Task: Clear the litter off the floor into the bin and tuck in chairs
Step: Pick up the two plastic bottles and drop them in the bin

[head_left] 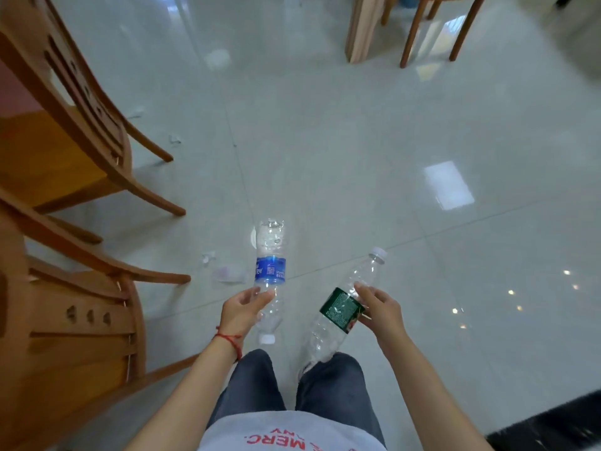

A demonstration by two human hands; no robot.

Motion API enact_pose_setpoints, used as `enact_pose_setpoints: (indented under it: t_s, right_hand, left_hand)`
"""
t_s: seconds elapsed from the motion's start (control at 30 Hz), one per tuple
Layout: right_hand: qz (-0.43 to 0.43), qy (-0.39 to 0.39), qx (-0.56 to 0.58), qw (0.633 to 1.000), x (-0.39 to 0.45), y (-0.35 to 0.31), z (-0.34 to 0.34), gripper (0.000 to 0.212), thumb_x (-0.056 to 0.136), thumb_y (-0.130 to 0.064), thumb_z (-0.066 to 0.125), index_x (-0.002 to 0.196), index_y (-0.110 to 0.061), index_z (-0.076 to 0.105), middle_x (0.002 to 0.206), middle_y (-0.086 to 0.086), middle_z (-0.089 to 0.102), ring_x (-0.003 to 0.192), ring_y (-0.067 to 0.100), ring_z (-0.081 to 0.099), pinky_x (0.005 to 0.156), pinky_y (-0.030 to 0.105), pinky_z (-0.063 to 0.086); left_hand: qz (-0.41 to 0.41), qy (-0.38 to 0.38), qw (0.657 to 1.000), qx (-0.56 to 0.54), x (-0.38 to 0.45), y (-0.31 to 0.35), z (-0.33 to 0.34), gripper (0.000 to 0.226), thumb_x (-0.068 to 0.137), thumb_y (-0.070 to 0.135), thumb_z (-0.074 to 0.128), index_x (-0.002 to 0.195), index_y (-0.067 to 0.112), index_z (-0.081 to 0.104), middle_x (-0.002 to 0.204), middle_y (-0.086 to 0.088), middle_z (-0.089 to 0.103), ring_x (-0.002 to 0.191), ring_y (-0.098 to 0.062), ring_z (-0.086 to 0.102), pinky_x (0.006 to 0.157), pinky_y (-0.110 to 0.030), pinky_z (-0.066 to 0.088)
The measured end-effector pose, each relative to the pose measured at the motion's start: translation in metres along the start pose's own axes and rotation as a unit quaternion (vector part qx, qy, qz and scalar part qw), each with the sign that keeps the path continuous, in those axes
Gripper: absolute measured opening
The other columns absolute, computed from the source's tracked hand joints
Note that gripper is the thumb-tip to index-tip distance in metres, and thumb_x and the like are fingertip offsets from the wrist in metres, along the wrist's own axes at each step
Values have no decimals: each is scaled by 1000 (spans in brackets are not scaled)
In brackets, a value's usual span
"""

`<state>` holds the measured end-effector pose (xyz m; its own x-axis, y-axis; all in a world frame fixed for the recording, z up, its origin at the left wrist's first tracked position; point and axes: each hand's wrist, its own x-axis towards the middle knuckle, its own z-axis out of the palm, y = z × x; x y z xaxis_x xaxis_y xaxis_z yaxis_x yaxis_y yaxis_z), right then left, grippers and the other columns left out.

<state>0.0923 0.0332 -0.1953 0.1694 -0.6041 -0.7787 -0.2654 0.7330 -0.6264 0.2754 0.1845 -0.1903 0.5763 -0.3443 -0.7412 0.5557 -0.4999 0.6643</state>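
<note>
My left hand [242, 309] grips a clear plastic bottle with a blue label [270, 271], held upside down with its white cap toward me. My right hand [380, 307] holds a second clear bottle with a green label [341, 309], its cap pointing away and up. Both bottles are off the floor, above my legs. Scraps of white litter lie on the tiles: a crumpled piece [229, 274] and a small one [208, 258] just left of the blue-label bottle, two more [175, 139] [136, 112] by the far chair. No bin is in view.
Two wooden chairs stand on the left, the near one [74, 307] and the far one [65, 125], their legs reaching onto the tiles. A table leg [361, 27] and another chair's legs [435, 30] stand at the top right. A dark mat [553, 424] lies at the bottom right.
</note>
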Motion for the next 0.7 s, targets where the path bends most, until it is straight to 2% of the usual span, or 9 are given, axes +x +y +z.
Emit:
enact_pose_setpoints:
  t_s: [0.07,0.23,0.4,0.5,0.57,0.7]
  right_hand:
    - [-1,14,17,1000,8,-10,-20,47,80,-25,70,117,0,55,105,15,62,91,24,62,67,27,53]
    - [1,61,80,995,16,-24,-63,45,80,-25,70,114,1,56,103,14,60,89,23,60,67,28,52]
    - [6,114,147,983,19,-20,-97,43,78,-27,71,110,0,59,99,13,61,87,23,61,69,29,53]
    - [11,149,196,969,16,-17,-112,37,80,-25,70,107,-2,59,101,14,62,88,23,61,69,29,53]
    - [15,180,226,957,16,-13,-121,40,79,-26,71,109,-2,59,104,15,62,90,24,61,68,29,52]
    - [28,245,289,925,11,-6,-132,44,79,-27,71,113,-2,57,108,16,63,94,26,63,69,28,53]
  left_hand:
    - [13,-16,1000,13,1,11,27,41,78,15,70,115,1,58,103,-12,62,87,-20,57,72,-30,48]
    - [25,-63,994,80,5,34,80,40,76,18,72,112,4,59,102,-11,64,88,-22,58,87,-42,48]
    - [38,-130,981,140,16,52,127,38,76,13,71,111,0,61,109,-12,61,90,-19,58,74,-30,50]
    - [40,-171,968,177,19,61,157,23,77,11,70,99,5,64,96,-10,63,84,-18,57,73,-30,48]
    - [39,-201,955,214,22,68,178,17,78,12,70,93,8,65,90,-9,65,82,-19,58,77,-33,50]
    - [36,-268,920,285,35,80,217,22,80,14,68,99,6,63,88,-6,65,80,-17,59,79,-32,50]
